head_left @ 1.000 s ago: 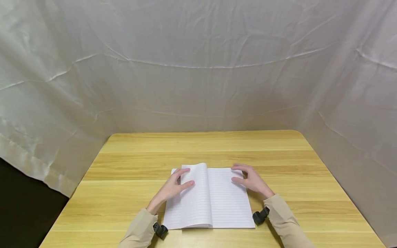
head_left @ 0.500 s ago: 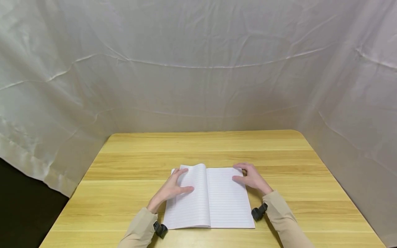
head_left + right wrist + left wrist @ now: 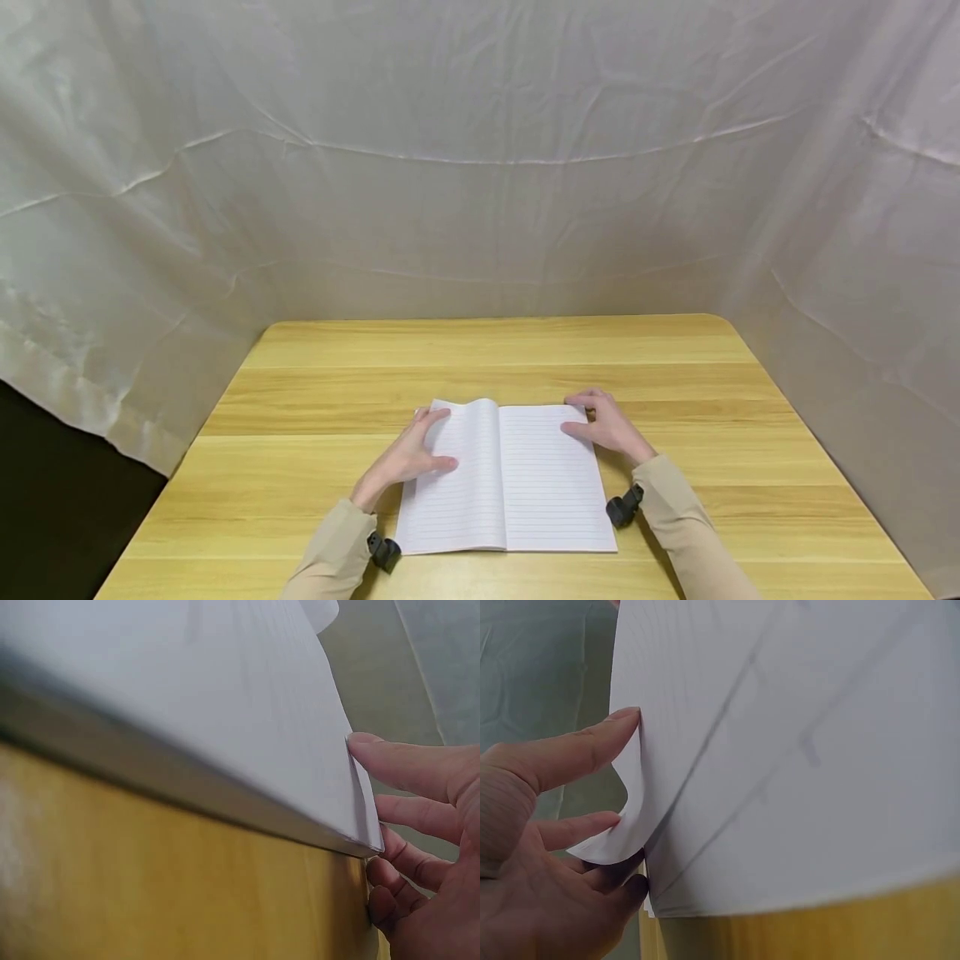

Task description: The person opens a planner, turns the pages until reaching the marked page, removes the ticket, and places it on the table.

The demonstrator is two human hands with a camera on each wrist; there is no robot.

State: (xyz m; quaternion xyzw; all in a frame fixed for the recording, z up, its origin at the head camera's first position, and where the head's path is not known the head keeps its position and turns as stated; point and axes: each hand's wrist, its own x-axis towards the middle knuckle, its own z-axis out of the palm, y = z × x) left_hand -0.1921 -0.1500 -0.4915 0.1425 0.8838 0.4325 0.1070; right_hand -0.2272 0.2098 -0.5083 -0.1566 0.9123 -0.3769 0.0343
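Note:
An open lined notebook (image 3: 555,500) lies on the wooden table, its right page flat and its left page (image 3: 472,508) bulging near the spine. My left hand (image 3: 405,457) rests at the left page's outer edge, thumb and forefinger spread. In the left wrist view, its thumb (image 3: 585,754) and forefinger touch the page, whose corner curls up, while other fingers sit at the notebook's edge. At the far right corner is my right hand (image 3: 611,427). The right wrist view has its thumb (image 3: 405,761) touching the page edge and its other fingers bent beside the corner.
The wooden table (image 3: 480,354) reaches back to a pale hanging sheet (image 3: 480,208) that also walls both sides. Black wrist cameras (image 3: 384,552) sit on both beige sleeves (image 3: 686,521). A dark area (image 3: 60,508) shows at the lower left.
The turned page has moved left and settled lower over the left side. My left hand has drawn slightly left along with it. The right hand has barely moved.

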